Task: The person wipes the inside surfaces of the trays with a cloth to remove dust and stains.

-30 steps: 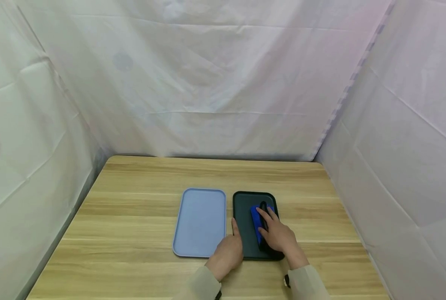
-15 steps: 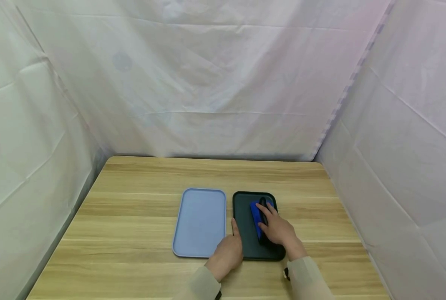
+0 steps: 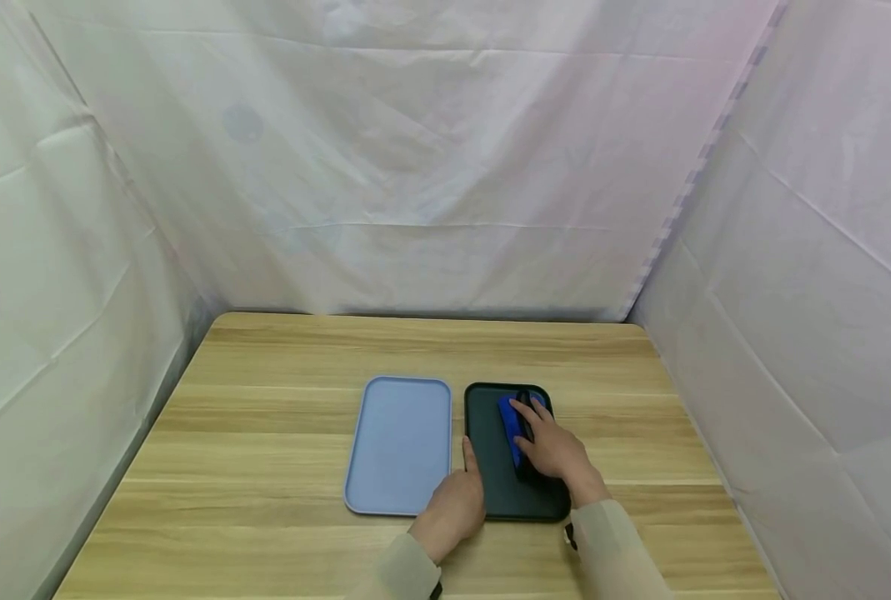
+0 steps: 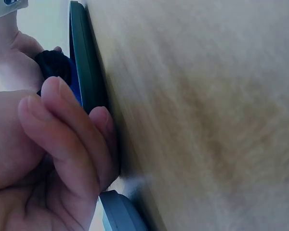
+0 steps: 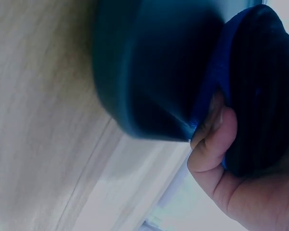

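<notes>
In the head view, my right hand (image 3: 558,452) grips a blue scrubber (image 3: 511,421) by its black handle (image 3: 523,410). The scrubber lies over the right half of a dark green tray (image 3: 492,475); the right wrist view shows fingers (image 5: 214,139) curled round its side. My left hand (image 3: 456,500) rests at the tray's left edge, its index finger straight along the rim. In the left wrist view, the other fingers (image 4: 70,139) are loosely bent beside the dark tray (image 4: 89,62). Part of the scrubber is hidden under the right hand.
A light blue tray (image 3: 400,446) lies just left of the dark one, with a narrow gap between. Both are on a wooden table (image 3: 265,467). White cloth walls (image 3: 430,167) stand behind and at both sides.
My right hand has slid the scrubber a little way up the dark tray, away from me and slightly left. The left hand and both trays stay in place.
</notes>
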Tool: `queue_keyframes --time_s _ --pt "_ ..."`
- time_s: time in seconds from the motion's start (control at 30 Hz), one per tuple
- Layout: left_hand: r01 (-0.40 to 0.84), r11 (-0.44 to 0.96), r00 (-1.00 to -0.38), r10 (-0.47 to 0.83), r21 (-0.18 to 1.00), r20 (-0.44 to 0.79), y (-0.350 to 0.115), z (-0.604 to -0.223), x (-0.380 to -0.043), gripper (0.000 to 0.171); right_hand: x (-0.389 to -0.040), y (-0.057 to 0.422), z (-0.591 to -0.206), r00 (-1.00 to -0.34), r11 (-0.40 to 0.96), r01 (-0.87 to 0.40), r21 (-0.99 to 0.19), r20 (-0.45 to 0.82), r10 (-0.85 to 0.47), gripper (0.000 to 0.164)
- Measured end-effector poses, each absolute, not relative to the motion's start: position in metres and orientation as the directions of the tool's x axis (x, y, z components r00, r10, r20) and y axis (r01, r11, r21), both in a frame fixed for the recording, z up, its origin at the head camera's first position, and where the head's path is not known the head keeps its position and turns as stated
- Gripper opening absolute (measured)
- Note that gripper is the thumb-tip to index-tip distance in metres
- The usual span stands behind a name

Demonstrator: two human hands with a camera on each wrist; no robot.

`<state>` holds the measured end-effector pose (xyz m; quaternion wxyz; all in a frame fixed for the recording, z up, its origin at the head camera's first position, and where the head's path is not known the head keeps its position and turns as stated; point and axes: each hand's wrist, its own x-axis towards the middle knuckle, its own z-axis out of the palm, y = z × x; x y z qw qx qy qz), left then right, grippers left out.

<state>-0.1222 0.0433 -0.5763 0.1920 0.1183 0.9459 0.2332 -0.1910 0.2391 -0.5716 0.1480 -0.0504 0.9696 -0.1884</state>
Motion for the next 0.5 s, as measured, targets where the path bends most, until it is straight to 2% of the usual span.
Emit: queue_keyframes --time_s 0.5 --pt "0.155 0.873 -0.896 0.322 0.463 -0.307 0.043 -0.580 -0.123 0.101 -0.194 0.226 -0.579 -0.972 0.913 -0.005 -0.408 -0.213 -0.100 0.068"
